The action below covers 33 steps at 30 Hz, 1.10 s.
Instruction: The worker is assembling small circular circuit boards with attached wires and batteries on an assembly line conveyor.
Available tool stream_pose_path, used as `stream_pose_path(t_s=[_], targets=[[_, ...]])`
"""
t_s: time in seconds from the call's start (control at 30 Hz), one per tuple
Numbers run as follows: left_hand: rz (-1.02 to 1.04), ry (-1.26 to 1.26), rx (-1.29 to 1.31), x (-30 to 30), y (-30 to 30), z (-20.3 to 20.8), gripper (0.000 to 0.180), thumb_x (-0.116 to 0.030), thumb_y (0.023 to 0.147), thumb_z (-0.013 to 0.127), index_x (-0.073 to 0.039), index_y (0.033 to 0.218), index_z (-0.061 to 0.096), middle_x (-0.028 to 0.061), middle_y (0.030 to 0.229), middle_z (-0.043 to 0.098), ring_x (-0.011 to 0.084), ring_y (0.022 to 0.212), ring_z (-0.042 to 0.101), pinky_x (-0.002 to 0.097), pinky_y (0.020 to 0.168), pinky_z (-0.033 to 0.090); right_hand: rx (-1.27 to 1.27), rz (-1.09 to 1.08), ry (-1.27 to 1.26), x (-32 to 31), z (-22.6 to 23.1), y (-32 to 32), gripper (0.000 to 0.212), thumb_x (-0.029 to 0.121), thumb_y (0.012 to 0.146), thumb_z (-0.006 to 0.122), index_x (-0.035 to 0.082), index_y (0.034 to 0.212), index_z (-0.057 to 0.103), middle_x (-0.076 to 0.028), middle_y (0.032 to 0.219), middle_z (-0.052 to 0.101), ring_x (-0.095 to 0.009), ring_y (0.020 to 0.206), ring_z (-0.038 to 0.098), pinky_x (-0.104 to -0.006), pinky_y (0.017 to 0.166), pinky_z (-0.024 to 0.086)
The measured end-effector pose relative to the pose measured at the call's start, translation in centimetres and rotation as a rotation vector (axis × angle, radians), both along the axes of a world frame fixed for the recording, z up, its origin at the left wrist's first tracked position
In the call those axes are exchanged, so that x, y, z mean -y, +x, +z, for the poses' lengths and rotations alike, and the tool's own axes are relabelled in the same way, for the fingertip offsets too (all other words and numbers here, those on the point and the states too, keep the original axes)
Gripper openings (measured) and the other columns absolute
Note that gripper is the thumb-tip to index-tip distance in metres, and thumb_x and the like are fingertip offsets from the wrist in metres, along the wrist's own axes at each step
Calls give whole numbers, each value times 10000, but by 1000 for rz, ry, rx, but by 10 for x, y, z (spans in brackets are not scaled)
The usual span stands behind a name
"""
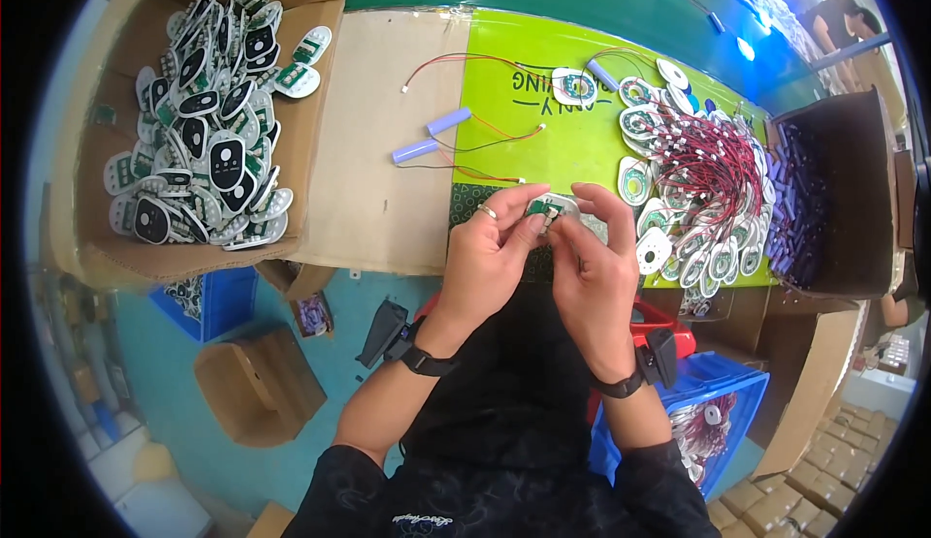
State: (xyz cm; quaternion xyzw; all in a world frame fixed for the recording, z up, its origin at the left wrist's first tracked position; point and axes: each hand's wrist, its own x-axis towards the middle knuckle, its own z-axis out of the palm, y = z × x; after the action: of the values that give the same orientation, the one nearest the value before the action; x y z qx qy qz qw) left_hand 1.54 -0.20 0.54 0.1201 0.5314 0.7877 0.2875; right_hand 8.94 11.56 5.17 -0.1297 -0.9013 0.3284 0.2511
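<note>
Near the front edge of the bench, my left hand pinches a small white oval housing with a green circuit board showing on its upper side. My right hand closes on the same piece from the other side, thumb and fingertips at the board; any tiny part between them is too small to make out. Beyond my hands lie two purple battery cells with red and black wires ending in white plugs. Farther off, a white ring-shaped board piece has its own wires attached.
At left a cardboard box holds many white-and-black housings. A pile of wired white pieces covers the right of the green mat, beside a box of purple cells. A blue crate stands below; another person is far right.
</note>
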Motion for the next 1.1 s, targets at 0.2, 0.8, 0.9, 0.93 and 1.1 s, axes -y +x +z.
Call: stream_pose_path(t_s=[0.2,0.8,0.9,0.93,1.1], targets=[[45,-8,-42,-2,-2,0,339,-33,1063,599,31,1395,586,113,1236,730,102,1066,675,260,909,560,-22,38,20,-6,-6,2,131,-64,852,720,-14,973,717,-181,1299,613,-329,1007,679,-409,822,568],[-99,-413,-567,-4,-2,199,329,-22,1009,668,30,1334,672,153,1156,771,142,1003,742,265,854,587,-1,428,-893,-8,-13,59,649,377,907,819,2,1383,588,-139,1435,587,-267,1359,540,-406,1147,414],[-70,-401,-613,-14,-21,213,345,-43,1022,656,46,1356,648,155,1222,745,154,1048,727,270,882,594,37,390,-554,-1,-21,40,483,91,893,812,48,1335,622,-150,1318,632,-264,1240,631,-371,1034,517],[-29,-380,-666,-17,-33,214,351,-53,1027,652,48,1362,641,150,1220,743,148,1054,721,272,889,596,35,355,-663,1,-31,36,437,59,911,786,53,1319,630,-140,1261,650,-239,1197,653,-355,970,563],[81,-307,-760,-39,-131,219,341,-91,1009,665,29,1327,669,127,1107,766,130,929,727,280,822,602,-73,197,-1081,-14,-13,8,280,84,997,705,-2,1252,630,-78,1118,672,-170,965,707,-277,740,614]])
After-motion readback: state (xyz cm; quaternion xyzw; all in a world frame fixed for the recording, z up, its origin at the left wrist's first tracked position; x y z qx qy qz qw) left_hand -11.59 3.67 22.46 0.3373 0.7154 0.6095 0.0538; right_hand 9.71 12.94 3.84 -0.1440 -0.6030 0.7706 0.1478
